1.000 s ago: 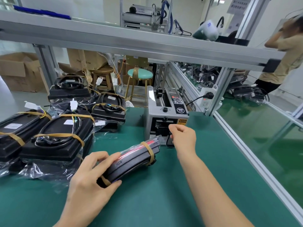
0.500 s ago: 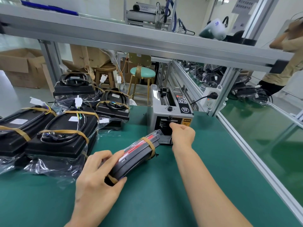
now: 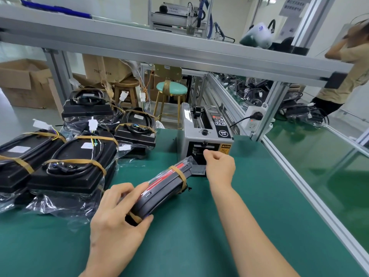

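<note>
My left hand grips the near end of a black pack with a red stripe. The pack is wrapped in clear plastic, bound with tan rubber bands, and tilted up off the green mat. Its far end points at the grey tape dispenser. My right hand is at the dispenser's front outlet, finger and thumb curled in a pinch there. The clear tape itself is hard to make out. The loose plastic bag flap lies just left of that hand.
Several bagged black packs with coiled cables are stacked on the left of the mat. An aluminium post and side rail bound the right edge, with a power strip behind. A person stands far right.
My right hand went from the pack's far end forward to the dispenser's outlet and now pinches there. My left hand keeps the same grip on the pack.
</note>
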{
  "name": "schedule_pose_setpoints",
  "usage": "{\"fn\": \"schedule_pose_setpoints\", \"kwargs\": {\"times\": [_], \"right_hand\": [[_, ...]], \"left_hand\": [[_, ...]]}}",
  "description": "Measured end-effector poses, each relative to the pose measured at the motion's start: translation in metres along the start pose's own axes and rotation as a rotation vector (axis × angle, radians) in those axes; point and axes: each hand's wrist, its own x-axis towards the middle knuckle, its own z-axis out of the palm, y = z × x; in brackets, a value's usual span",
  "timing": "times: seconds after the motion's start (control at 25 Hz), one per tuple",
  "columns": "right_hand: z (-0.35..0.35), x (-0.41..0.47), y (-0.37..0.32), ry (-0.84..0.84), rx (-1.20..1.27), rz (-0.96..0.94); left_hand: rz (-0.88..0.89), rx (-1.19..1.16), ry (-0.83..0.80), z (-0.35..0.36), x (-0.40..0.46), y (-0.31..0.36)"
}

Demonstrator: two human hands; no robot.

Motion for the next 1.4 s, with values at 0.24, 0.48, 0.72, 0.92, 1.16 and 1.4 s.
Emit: {"fn": "schedule_pose_setpoints", "kwargs": {"times": [0.24, 0.48, 0.72, 0.92, 1.16, 1.4], "right_hand": [[0.011, 0.005, -0.006, 0.107, 0.006, 0.135], [0.013, 0.003, -0.012, 0.076, 0.338, 0.298], [-0.039, -0.053, -0.021, -0.539, 0.372, 0.057], [-0.028, -0.106, -0.022, -0.707, -0.027, -0.246], [-0.022, -0.115, -0.018, -0.661, -0.091, -0.242], [-0.018, -0.116, -0.018, -0.648, -0.135, -0.236]], "left_hand": [[0.023, -0.028, 0.030, 0.000, 0.002, 0.001], [0.015, -0.041, 0.035, 0.002, 0.001, -0.001], [-0.016, -0.022, 0.014, 0.003, 0.000, 0.000], [-0.022, -0.044, 0.021, 0.001, -0.002, 0.006], [-0.006, -0.041, 0.017, 0.001, -0.003, 0.008], [-0.020, -0.063, 0.030, 0.001, -0.003, 0.008]]}}
